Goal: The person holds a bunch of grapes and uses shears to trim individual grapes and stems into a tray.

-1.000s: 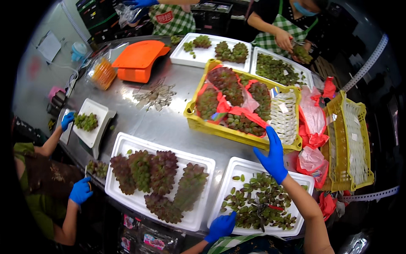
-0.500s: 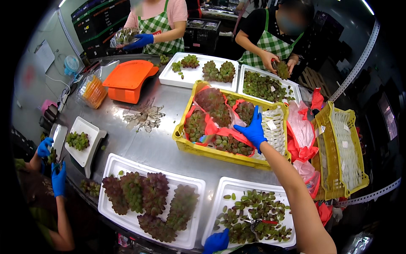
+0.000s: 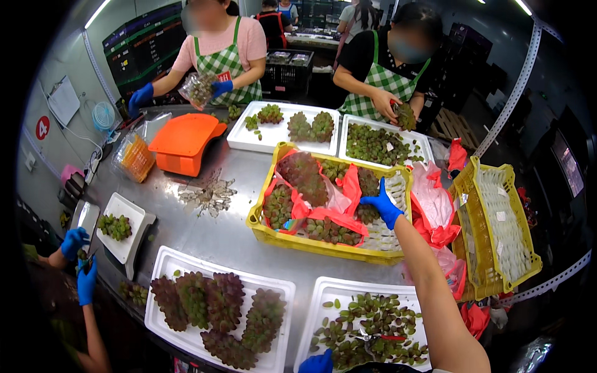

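My right hand (image 3: 383,205), in a blue glove, reaches into the yellow crate (image 3: 311,247), its thumb and fingers spread. It is beside a dark green-red succulent (image 3: 368,185) in the crate; I cannot tell whether it touches it. More succulents (image 3: 303,177) lie left of it among red and pink plastic bags (image 3: 349,189). My left hand (image 3: 317,362), also gloved blue, shows partly at the lower edge, by the near left corner of a white tray (image 3: 318,298); its fingers cannot be made out. Loose leaves (image 3: 373,317) and red-handled pruning shears (image 3: 368,337) lie in that tray.
Another white tray (image 3: 158,264) holds several large succulents. An orange scale (image 3: 186,138) and a white scale (image 3: 134,217) stand leftward. Upright yellow crates (image 3: 497,224) are at right. Co-workers handle plants across the table, and a co-worker's gloved hands (image 3: 87,283) work at left.
My view has tilted up slightly. My right hand stays in the crate with fingers spread, and bare crate floor shows below it. Across the table, a co-worker's gloved hand has reached leftward.
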The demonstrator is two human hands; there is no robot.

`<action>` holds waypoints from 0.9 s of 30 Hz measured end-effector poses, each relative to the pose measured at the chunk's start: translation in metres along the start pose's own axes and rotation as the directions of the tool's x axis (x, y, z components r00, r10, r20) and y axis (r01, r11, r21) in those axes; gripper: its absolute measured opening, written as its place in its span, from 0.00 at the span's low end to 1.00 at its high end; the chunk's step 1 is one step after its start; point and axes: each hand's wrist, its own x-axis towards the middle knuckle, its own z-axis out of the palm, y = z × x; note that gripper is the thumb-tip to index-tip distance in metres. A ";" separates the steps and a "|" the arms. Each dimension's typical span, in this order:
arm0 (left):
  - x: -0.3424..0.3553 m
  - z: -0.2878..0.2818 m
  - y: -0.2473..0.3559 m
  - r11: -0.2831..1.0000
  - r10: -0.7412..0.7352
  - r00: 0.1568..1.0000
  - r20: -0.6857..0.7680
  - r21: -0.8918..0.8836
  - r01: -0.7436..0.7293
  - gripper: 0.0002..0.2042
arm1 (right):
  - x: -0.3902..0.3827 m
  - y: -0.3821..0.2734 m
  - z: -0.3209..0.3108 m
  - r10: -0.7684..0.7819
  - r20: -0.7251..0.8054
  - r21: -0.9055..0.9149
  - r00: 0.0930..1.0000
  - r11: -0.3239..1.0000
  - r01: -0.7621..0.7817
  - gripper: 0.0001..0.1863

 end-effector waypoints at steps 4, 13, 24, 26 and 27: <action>-0.001 0.001 -0.002 1.000 0.012 1.000 -0.009 0.014 -0.012 0.17 | -0.003 0.001 -0.019 0.123 0.121 0.275 0.985 0.949 -0.153 0.55; -0.003 -0.004 0.001 0.999 0.007 0.996 0.089 0.045 -0.011 0.17 | -0.172 -0.006 -0.041 0.177 0.319 0.598 0.931 0.725 -0.343 0.16; 0.082 -0.093 0.103 0.821 0.262 0.965 -0.007 -0.523 -0.227 0.46 | -0.398 0.082 -0.019 0.404 0.438 0.585 0.803 0.551 -0.596 0.32; 0.087 -0.093 0.130 0.900 0.310 0.950 0.026 -0.332 -0.284 0.38 | -0.411 0.093 -0.027 0.394 0.443 0.615 0.805 0.520 -0.593 0.29; 0.084 -0.093 0.140 0.922 0.329 0.943 0.045 -0.231 -0.311 0.34 | -0.418 0.096 -0.031 0.377 0.444 0.636 0.813 0.506 -0.582 0.27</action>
